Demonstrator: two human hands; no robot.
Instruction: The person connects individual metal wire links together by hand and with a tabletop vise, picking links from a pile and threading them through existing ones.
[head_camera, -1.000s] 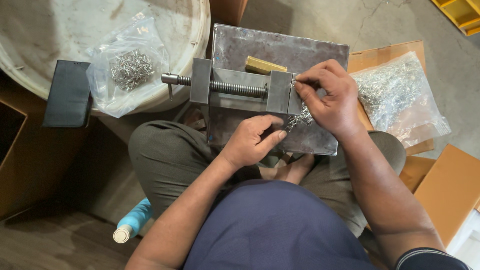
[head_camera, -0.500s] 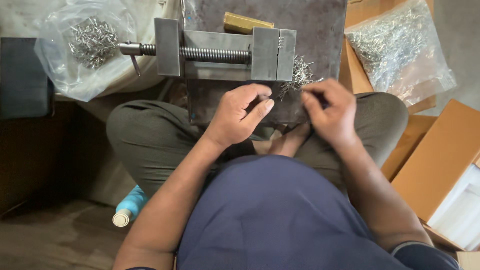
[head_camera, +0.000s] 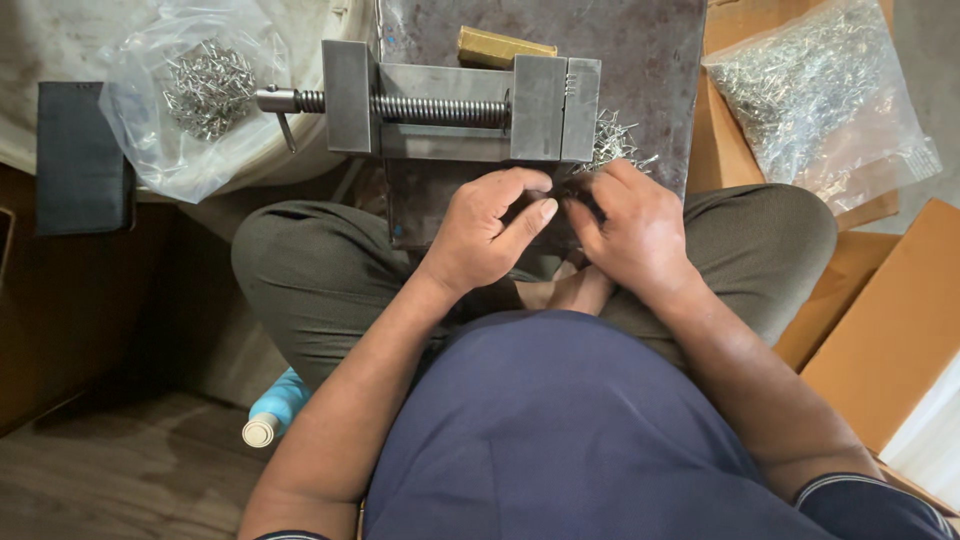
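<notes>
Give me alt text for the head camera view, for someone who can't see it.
A seated person's left hand and right hand meet over a dark metal plate, beside loose metal clips and below a steel vise. Clear bags of clips lie at either side.

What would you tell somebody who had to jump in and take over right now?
Left hand and right hand meet just below the metal vise, fingers pinched together on something too small to make out.
A loose pile of small metal pieces lies by the vise on the steel plate.
One clear bag of pieces sits left, a fuller bag right.
Nothing shows between the vise jaws.
</notes>
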